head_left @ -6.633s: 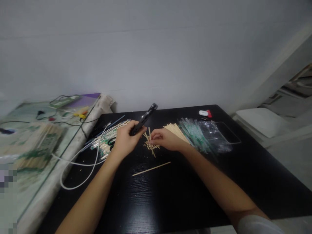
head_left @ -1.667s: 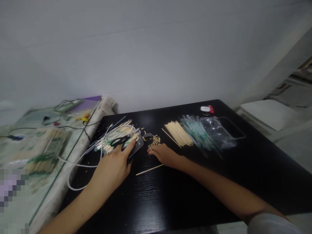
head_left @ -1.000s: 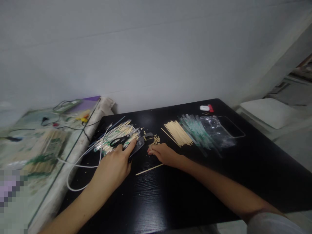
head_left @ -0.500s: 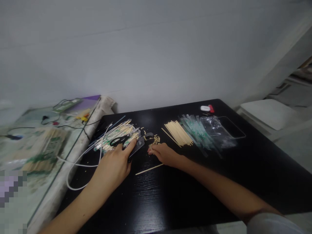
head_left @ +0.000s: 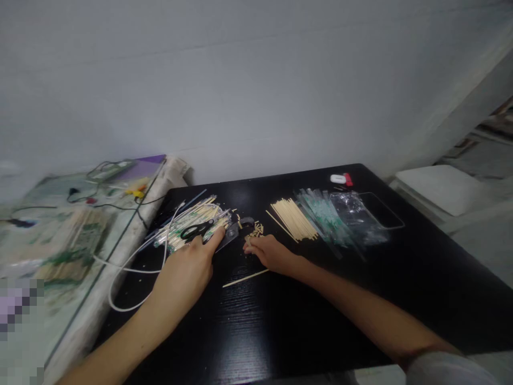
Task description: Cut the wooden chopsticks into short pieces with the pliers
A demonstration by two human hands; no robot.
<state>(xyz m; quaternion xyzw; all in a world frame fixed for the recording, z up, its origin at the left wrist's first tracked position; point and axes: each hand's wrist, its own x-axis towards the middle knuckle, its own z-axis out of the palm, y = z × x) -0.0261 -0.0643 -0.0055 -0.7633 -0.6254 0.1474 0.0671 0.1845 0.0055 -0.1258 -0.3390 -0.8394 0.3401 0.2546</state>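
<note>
My left hand (head_left: pixel 186 272) is wrapped round a dark hand cutter with a grey metal body (head_left: pixel 232 231) and a hooked jaw pointing right. Just right of the jaw, my right hand (head_left: pixel 269 252) is closed in a pinch; what lies between its fingertips is too small to make out. A heap of short cut stick pieces (head_left: pixel 256 230) lies by those fingertips. One long thin stick (head_left: pixel 244 278) rests on the table below my right hand. To the right is a fanned bundle of bare wooden sticks (head_left: pixel 294 219).
Left on the black table (head_left: pixel 256 331) are wrapped sticks (head_left: pixel 182 222), black-handled scissors (head_left: pixel 196 230) and a white cable (head_left: pixel 128 309). Right are clear wrappers (head_left: pixel 324 214), a phone-like dark slab (head_left: pixel 380 209) and a white case (head_left: pixel 337 179). A glass-topped table (head_left: pixel 52 305) adjoins at left.
My left hand has tightened and shifted slightly left; the cutter's lower handle, visible below the fingers before, is now mostly hidden. My right hand stays nearly still.
</note>
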